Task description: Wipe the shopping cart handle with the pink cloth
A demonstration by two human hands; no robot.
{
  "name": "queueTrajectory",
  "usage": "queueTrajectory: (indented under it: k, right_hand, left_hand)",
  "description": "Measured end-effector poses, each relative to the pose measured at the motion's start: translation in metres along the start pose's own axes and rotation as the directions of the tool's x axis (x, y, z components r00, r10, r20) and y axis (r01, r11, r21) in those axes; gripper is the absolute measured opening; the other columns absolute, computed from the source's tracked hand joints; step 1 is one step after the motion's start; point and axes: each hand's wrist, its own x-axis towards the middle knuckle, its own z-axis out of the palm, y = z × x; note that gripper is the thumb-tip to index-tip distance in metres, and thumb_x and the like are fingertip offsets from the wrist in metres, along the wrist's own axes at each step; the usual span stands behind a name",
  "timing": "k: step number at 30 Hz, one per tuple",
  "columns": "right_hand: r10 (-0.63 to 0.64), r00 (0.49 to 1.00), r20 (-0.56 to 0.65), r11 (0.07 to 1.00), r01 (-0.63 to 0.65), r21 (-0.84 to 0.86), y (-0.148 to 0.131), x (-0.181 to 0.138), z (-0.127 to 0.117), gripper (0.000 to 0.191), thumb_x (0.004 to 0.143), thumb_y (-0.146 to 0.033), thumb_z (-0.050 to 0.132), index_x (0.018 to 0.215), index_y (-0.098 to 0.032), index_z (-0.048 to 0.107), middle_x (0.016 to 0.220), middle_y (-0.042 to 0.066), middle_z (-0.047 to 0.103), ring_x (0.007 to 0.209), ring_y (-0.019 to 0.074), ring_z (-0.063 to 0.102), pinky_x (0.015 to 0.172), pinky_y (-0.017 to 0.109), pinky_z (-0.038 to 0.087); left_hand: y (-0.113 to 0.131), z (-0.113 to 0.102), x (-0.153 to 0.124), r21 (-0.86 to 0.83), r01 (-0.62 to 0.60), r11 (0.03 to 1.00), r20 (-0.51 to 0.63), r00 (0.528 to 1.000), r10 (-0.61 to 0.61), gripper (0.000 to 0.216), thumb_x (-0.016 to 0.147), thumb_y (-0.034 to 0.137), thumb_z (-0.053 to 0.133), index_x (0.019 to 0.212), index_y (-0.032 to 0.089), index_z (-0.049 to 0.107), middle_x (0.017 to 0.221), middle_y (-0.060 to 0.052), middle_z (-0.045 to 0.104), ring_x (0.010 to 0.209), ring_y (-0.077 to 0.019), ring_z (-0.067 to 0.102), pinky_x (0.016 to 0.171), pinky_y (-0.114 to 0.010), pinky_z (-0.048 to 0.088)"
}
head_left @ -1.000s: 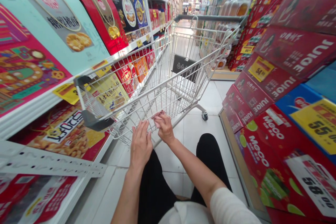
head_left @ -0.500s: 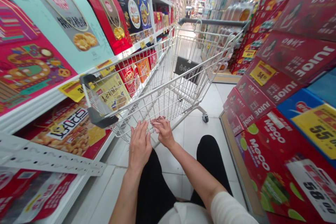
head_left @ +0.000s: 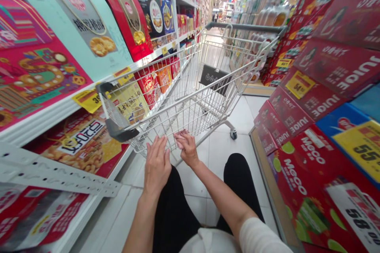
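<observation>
- The white shelf [head_left: 59, 97] is on the left, full of boxes. If the cart rolled, it could bump them.
- The tall stack of red boxes [head_left: 329, 59] is on the right. A knock from an elbow or knee might shift one.
- The cart [head_left: 190, 99] is in front, on wheels. A push by mistake could make it roll.
- The left hand [head_left: 157, 158] is spread flat, fingers straight. I see nothing in it, but its palm is hidden.
- The right hand [head_left: 188, 150] has bent fingers, closed on something pink.
- The small pink thing [head_left: 179, 133] is at those fingertips, beside the cart's wires. A loose pinch could drop it, or a wire could snag it.
</observation>
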Motion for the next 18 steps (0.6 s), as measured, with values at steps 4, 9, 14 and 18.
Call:
queueTrajectory:
  k: [4, 9, 14, 18]
  right_hand:
    - [-0.061, 0.997, -0.052, 0.998, 0.059, -0.035, -0.004, 0.014, 0.002, 0.050, 0.096, -0.005, 0.045, 0.135, -0.022, 0.069, 0.135, 0.012, 0.064, 0.138, 0.0239, 0.057, 0.119, 0.049, 0.054]
    - [-0.127, 0.991, -0.036, 0.988, 0.123, -0.093, 0.007, 0.007, 0.014, 0.047, 0.098, -0.007, 0.043, 0.132, -0.023, 0.072, 0.140, 0.012, 0.063, 0.148, 0.0240, 0.050, 0.127, 0.051, 0.048]
    - [-0.121, 0.991, 0.054, 0.989, 0.125, -0.081, 0.020, -0.027, 0.008, 0.044, 0.101, -0.008, 0.042, 0.130, -0.021, 0.073, 0.129, 0.011, 0.069, 0.139, 0.0209, 0.058, 0.122, 0.046, 0.053]
    - [-0.079, 0.996, 0.028, 0.996, 0.080, -0.034, 0.011, -0.011, 0.006, 0.043, 0.102, -0.012, 0.044, 0.134, -0.023, 0.070, 0.134, 0.011, 0.070, 0.138, 0.0211, 0.060, 0.120, 0.045, 0.054]
  left_hand:
    - [-0.004, 0.002, -0.001, 0.007, 0.004, 1.000, -0.003, 1.000, -0.004, 0.044, 0.107, 0.025, 0.041, 0.149, 0.019, 0.055, 0.149, -0.014, 0.064, 0.152, -0.0283, 0.048, 0.130, -0.059, 0.033]
    - [-0.009, 0.005, -0.002, 0.055, 0.010, 0.998, -0.061, 0.998, -0.007, 0.040, 0.106, 0.025, 0.044, 0.142, 0.015, 0.060, 0.142, -0.017, 0.067, 0.148, -0.0311, 0.052, 0.128, -0.062, 0.034]
    - [-0.012, 0.005, -0.003, 0.074, 0.026, 0.997, -0.086, 0.996, -0.019, 0.038, 0.105, 0.025, 0.047, 0.138, 0.015, 0.064, 0.131, -0.017, 0.069, 0.138, -0.0303, 0.058, 0.125, -0.058, 0.039]
    - [-0.015, 0.007, -0.002, 0.048, 0.032, 0.998, -0.057, 0.998, -0.029, 0.040, 0.105, 0.026, 0.046, 0.139, 0.016, 0.064, 0.133, -0.018, 0.067, 0.136, -0.0304, 0.058, 0.124, -0.058, 0.040]
